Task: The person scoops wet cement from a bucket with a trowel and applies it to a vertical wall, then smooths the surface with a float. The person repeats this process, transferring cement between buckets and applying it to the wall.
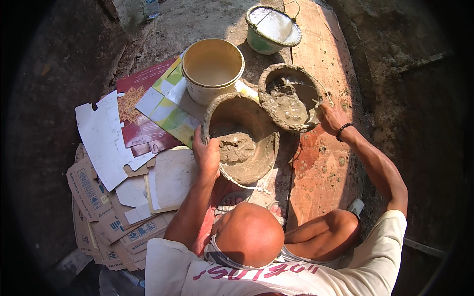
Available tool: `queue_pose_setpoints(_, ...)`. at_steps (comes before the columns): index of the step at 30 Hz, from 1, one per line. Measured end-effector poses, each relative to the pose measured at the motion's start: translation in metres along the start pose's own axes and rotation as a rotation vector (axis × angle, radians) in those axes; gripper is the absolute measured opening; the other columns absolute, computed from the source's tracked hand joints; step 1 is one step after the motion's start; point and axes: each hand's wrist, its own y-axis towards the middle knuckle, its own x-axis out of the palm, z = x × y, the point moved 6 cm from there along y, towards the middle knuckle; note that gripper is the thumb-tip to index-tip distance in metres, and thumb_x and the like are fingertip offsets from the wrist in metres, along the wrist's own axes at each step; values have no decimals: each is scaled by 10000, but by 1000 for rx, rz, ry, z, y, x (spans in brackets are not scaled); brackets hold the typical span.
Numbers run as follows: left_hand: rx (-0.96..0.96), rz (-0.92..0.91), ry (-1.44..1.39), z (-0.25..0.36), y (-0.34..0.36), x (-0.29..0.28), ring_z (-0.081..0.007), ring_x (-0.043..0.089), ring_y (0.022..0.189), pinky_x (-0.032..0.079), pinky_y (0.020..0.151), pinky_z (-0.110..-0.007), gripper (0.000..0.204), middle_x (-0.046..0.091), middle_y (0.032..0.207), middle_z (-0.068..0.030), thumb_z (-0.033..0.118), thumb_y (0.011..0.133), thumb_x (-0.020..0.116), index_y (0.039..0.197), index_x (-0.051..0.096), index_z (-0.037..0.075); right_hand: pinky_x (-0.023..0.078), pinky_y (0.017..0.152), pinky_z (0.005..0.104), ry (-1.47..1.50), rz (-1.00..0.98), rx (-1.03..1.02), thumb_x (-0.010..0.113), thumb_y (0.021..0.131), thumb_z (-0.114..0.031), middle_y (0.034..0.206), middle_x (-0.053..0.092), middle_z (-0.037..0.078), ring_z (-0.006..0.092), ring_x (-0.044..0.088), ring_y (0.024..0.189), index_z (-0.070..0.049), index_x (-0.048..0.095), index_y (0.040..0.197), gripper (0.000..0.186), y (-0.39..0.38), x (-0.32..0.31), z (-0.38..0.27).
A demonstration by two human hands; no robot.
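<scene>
A mud-coated bucket (270,143) with a lump of wet mortar (237,147) inside stands tilted between my feet. My left hand (205,153) is closed on its left rim, with the thumb on the inner side. A pale cord handle (247,187) hangs along its near edge. Touching it at the upper right is a second caked bucket (269,79) holding grey, wet mortar (290,108). My right hand (333,118) is closed at that bucket's right rim, near its wire handle (323,89). Whether it grips the rim or a tool is hidden.
Beyond them stand a cream bucket (190,85) of cloudy liquid and a green pail (263,45) with whitish contents. Flattened cardboard (106,217) and printed sheets (145,81) are piled on the left. A stained reddish board (321,172) runs along the right, beside a dark wall (410,118).
</scene>
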Motion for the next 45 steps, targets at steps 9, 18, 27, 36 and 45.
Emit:
queue_pose_setpoints(9, 68, 2, 110, 6, -2, 2, -199, 564, 960, 445, 881, -302, 517, 591, 1073, -105, -34, 738, 480, 1252, 528, -9, 403, 409, 329, 552, -288, 26, 573, 929, -275, 585, 541, 62, 130, 509, 457, 28, 605, 1061, 332, 12, 36, -30)
queue_pose_setpoints(18, 55, 1, 173, -3, 1, 3, -207, 596, 971, 494, 864, -312, 608, 593, 1130, -131, -49, 739, 466, 1346, 442, -24, 454, 442, 318, 650, -414, 69, 574, 905, -223, 598, 549, 58, 145, 550, 501, -9, 591, 1042, 255, 18, 33, -34)
queue_pose_setpoints(27, 77, 28, 205, 13, -7, 16, -210, 583, 932, 467, 860, -304, 499, 600, 1076, -112, -54, 753, 486, 1248, 518, -4, 477, 449, 318, 712, -431, 32, 618, 878, -183, 673, 599, 68, 152, 581, 528, -13, 613, 1027, 226, 18, 40, -37)
queue_pose_setpoints(36, 81, 23, 235, 11, -8, 21, -221, 576, 984, 457, 896, -322, 489, 584, 1105, -126, -65, 753, 507, 1236, 528, 6, 471, 456, 308, 824, -453, 72, 624, 851, -121, 709, 608, 71, 139, 566, 519, -22, 620, 1103, 270, 15, 44, -39)
queue_pose_setpoints(45, 138, 10, 205, 7, -10, 24, -215, 578, 932, 472, 855, -325, 487, 584, 1086, -117, -41, 752, 500, 1236, 520, 4, 454, 433, 302, 872, -432, 59, 615, 854, -94, 660, 571, 58, 139, 559, 516, -5, 608, 1031, 198, 14, 48, -38)
